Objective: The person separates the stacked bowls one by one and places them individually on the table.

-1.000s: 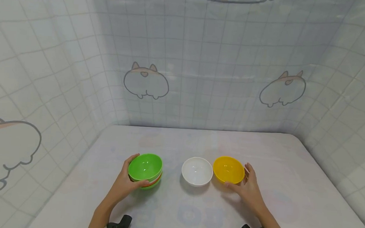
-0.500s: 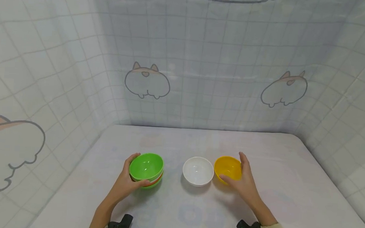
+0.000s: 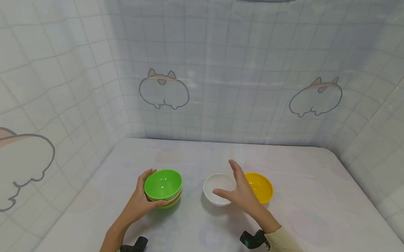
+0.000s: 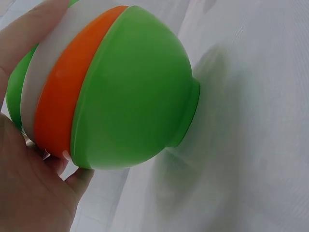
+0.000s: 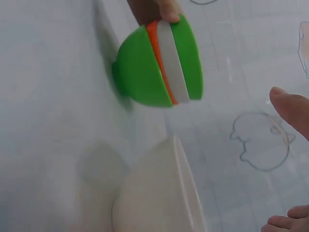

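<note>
My left hand grips a stack of nested bowls on the left of the table, thumb on the near side and fingers round the far side. Seen from the left wrist, the stack runs from a green bottom bowl through an orange bowl and a white one to another green on top. A separate white bowl stands right of the stack. Over its right edge hovers my right hand, thumb and fingers spread wide, holding nothing. A yellow bowl sits behind that hand, partly hidden by it.
The table has a pale printed cover. Grid-patterned curtains with cartoon animals enclose its back and sides. Each wrist wears a dark strapped device, the right one close over the table.
My right hand has left the yellow bowl and swung left to above the white bowl's right side. The left hand keeps its grip on the stack, which has hardly moved.
</note>
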A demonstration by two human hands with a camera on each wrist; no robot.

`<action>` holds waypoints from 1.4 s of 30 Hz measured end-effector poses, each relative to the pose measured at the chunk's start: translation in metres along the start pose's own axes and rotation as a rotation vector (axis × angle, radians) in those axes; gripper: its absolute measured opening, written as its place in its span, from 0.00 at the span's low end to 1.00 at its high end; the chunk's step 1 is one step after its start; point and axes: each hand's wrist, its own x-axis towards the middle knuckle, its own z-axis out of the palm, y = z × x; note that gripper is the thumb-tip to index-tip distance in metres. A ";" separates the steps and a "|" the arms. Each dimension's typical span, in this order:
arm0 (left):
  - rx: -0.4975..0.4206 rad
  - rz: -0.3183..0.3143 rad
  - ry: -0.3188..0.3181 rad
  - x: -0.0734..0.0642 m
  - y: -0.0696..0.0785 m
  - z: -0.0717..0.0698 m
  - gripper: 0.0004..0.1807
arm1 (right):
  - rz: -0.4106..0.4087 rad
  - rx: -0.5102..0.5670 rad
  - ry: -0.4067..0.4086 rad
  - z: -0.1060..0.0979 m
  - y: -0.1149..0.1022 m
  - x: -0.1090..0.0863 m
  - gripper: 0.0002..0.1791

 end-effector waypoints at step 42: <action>-0.015 0.041 -0.042 0.000 -0.003 -0.002 0.63 | -0.210 0.009 -0.366 0.103 -0.036 0.042 0.58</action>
